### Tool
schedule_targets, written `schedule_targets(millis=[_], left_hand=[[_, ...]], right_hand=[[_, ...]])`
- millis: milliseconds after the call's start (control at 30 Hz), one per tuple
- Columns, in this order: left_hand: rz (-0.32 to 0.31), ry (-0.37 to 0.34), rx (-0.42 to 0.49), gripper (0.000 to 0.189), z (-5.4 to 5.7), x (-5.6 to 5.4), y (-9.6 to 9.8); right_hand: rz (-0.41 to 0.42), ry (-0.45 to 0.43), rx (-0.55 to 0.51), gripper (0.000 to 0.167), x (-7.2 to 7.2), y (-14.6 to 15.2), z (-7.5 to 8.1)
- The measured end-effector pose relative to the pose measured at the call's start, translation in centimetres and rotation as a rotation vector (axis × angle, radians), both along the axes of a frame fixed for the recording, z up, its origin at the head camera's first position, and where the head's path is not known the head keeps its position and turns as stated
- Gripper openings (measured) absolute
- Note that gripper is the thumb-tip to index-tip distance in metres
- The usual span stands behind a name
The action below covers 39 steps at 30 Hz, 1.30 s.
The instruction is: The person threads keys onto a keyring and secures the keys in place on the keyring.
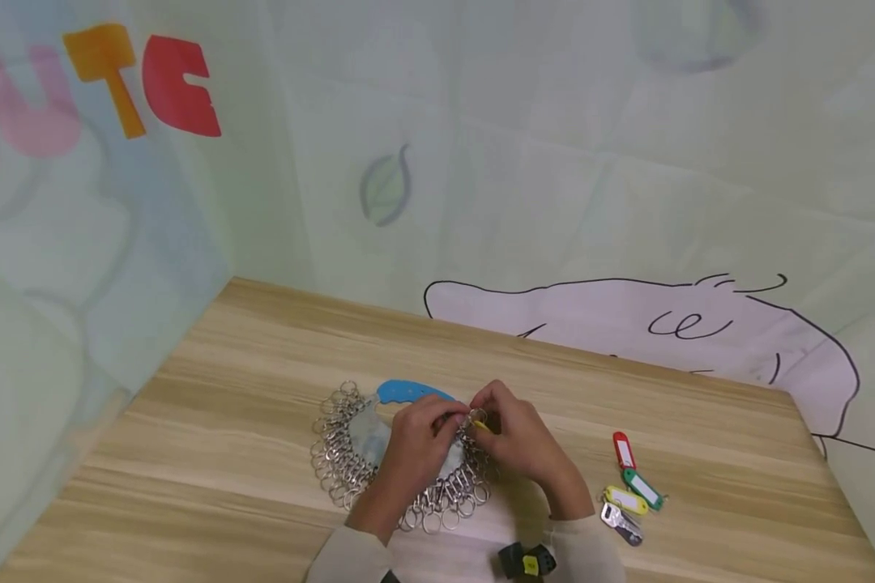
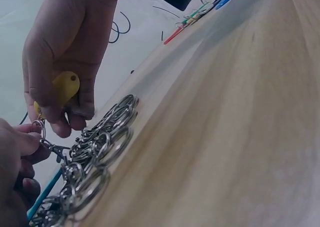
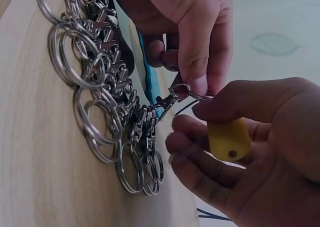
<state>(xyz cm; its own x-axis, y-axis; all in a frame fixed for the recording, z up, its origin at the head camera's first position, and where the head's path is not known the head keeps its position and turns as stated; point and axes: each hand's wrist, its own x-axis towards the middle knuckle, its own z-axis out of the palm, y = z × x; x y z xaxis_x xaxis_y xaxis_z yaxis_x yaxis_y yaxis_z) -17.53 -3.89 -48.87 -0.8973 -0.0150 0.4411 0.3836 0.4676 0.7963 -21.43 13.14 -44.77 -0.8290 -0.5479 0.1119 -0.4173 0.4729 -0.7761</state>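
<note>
A round clear disc with a blue grip lies on the table, fringed by many metal clasps with split rings. Over its right side, my left hand pinches a split ring joined to one of the clasps. My right hand holds a yellow key tag between thumb and fingers, right beside the left fingertips. The tag's small ring meets the split ring where both hands come together; fingers partly hide whether the two are linked.
To the right on the wooden table lie a red key tag, a green key tag, another yellow key tag and a key with a dark part. A printed cloth backdrop rises behind the table's far edge.
</note>
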Motion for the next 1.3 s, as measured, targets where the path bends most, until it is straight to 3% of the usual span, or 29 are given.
schedule_targets(millis=[200, 500, 867, 1133, 1300], left_hand=[[0.019, -0.065, 0.011, 0.013, -0.05, 0.19, 0.09], [0.032, -0.07, 0.04, 0.015, -0.24, 0.32, 0.08], [0.022, -0.062, 0.025, 0.017, -0.04, 0.16, 0.03], [0.031, -0.044, 0.017, 0.019, 0.06, 0.03, 0.09], [0.029, -0.036, 0.011, 0.016, 0.05, -0.06, 0.05]], right_hand=[[-0.021, 0.065, 0.024, 0.02, 0.0, -0.04, 0.09], [-0.042, 0.141, 0.079, 0.017, 0.04, 0.09, 0.33], [-0.108, 0.022, 0.048, 0.011, 0.15, 0.03, 0.8], [-0.171, -0.008, -0.01, 0.009, 0.1, 0.07, 0.7], [-0.169, -0.014, -0.057, 0.03, -0.12, 0.19, 0.46]])
